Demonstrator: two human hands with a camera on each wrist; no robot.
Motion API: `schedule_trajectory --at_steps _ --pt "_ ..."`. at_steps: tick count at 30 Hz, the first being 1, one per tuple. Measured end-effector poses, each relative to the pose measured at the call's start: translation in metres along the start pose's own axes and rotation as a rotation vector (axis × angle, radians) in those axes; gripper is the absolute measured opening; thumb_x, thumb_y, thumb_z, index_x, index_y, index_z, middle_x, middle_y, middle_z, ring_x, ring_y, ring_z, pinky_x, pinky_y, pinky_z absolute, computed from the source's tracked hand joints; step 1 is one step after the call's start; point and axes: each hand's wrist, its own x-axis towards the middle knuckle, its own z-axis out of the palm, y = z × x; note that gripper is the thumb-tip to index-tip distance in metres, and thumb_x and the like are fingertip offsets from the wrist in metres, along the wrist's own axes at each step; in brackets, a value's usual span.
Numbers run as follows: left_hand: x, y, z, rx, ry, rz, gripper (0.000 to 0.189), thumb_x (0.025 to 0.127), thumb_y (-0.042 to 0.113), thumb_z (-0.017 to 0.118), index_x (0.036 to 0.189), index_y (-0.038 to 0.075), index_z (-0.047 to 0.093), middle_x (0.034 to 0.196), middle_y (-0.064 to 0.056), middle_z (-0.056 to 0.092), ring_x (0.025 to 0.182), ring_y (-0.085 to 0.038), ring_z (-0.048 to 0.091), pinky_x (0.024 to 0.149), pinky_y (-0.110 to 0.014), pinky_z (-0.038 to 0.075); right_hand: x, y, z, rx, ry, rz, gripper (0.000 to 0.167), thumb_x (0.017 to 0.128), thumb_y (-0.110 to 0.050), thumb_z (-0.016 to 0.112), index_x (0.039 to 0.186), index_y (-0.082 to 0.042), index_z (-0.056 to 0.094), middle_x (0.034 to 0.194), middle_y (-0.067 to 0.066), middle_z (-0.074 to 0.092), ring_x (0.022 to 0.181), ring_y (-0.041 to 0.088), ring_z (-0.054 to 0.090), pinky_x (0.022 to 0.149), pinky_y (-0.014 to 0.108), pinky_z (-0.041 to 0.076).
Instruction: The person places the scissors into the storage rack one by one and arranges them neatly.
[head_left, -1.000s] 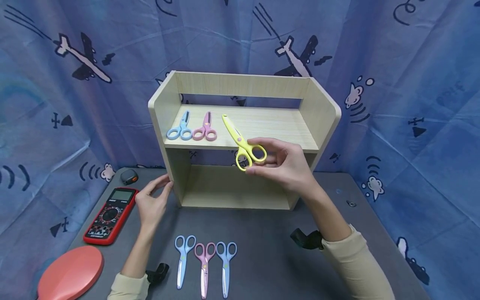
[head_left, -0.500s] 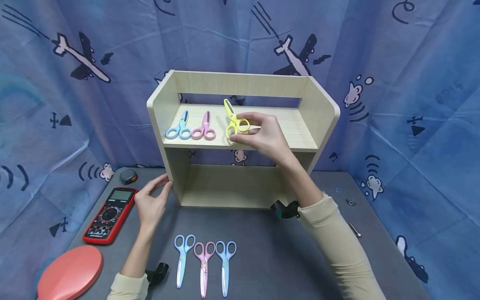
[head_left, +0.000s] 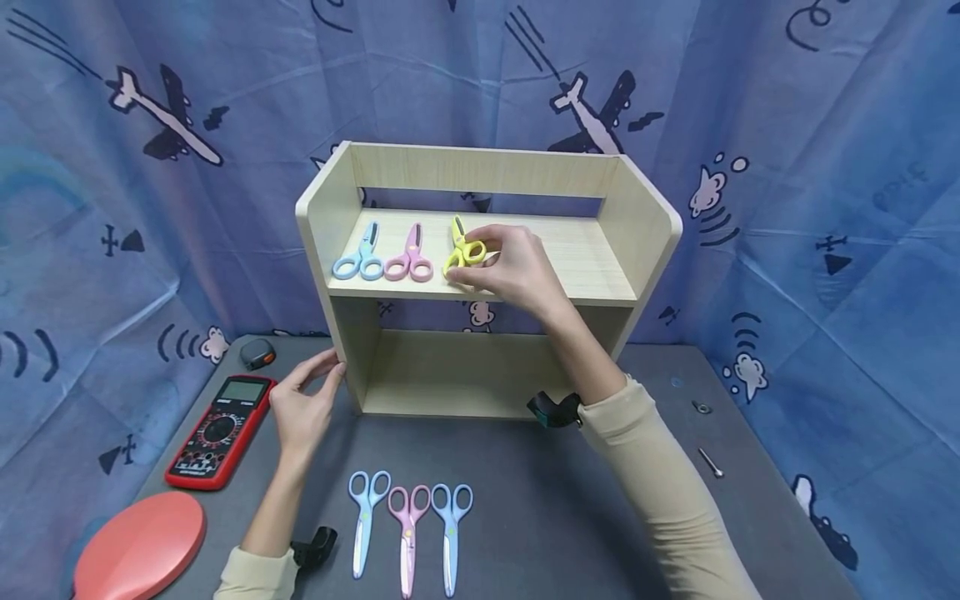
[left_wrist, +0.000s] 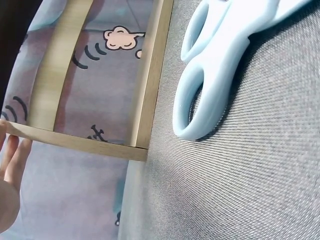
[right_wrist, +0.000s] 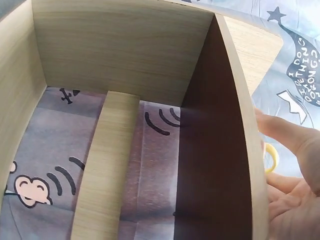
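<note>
My right hand (head_left: 512, 265) pinches a pair of yellow scissors (head_left: 459, 237) by the handle loops, low over the upper board of a pale wooden shelf (head_left: 558, 242). Their blades point to the back. In the right wrist view the shelf's board hides most of the scissors; part of a yellow loop (right_wrist: 270, 157) shows by the fingers. Left of them on that board lie light blue scissors (head_left: 367, 252) and pink scissors (head_left: 412, 254), side by side. My left hand (head_left: 303, 404) touches the front edge of the shelf's left side panel with its fingertips (left_wrist: 19, 159).
Blue scissors (head_left: 363, 521), pink scissors (head_left: 408, 533) and more blue scissors (head_left: 452, 533) lie in a row on the grey table (head_left: 540, 508). A red multimeter (head_left: 222, 429), a dark device (head_left: 258, 353) and a round red object (head_left: 142, 546) stand left. Small metal parts lie right.
My right hand has moved left and back with the yellow scissors, lowering them from in front of the shelf onto the upper board's area. The left hand has stayed put.
</note>
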Motion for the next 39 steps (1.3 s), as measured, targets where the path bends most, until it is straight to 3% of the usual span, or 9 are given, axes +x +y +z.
schedule_trajectory --at_steps 5,10,25,39 --pt "-0.0007 -0.0002 -0.0008 0.002 -0.004 -0.004 0.025 0.092 0.002 0.085 0.116 0.006 0.084 0.107 -0.019 0.084 0.089 0.009 0.073 0.077 -0.004 0.055 -0.0006 -0.0029 0.0033 -0.112 0.007 -0.029 0.046 0.085 -0.031 0.094 0.119 -0.004 0.080 0.108 0.011 0.082 0.088 0.022 0.077 0.069 0.021 0.054" --pt "-0.0002 -0.0009 -0.0005 0.007 0.001 -0.012 0.026 0.091 0.001 0.086 0.117 0.005 0.084 0.107 -0.020 0.084 0.089 0.011 0.072 0.076 -0.003 0.054 -0.0026 -0.0020 0.0061 -0.171 0.007 -0.027 0.047 0.086 -0.036 0.093 0.120 -0.005 0.080 0.107 0.010 0.081 0.090 0.022 0.074 0.073 0.025 0.054" --pt "-0.0013 -0.0004 -0.0006 0.032 0.001 -0.027 0.027 0.091 0.002 0.086 0.117 0.007 0.084 0.107 -0.018 0.084 0.088 0.012 0.071 0.075 -0.002 0.053 -0.0026 0.0035 0.0009 -0.118 -0.049 -0.033 0.047 0.090 -0.030 0.089 0.126 -0.001 0.077 0.122 0.017 0.080 0.108 0.031 0.076 0.093 0.045 0.063" --pt "-0.0015 -0.0001 -0.0008 0.041 -0.006 -0.035 0.027 0.092 0.003 0.086 0.118 0.008 0.083 0.110 -0.016 0.084 0.090 0.011 0.071 0.077 -0.002 0.054 -0.0004 0.0059 -0.0006 -0.097 -0.065 -0.039 0.048 0.091 -0.027 0.089 0.129 0.000 0.076 0.126 0.019 0.079 0.108 0.032 0.077 0.094 0.046 0.064"
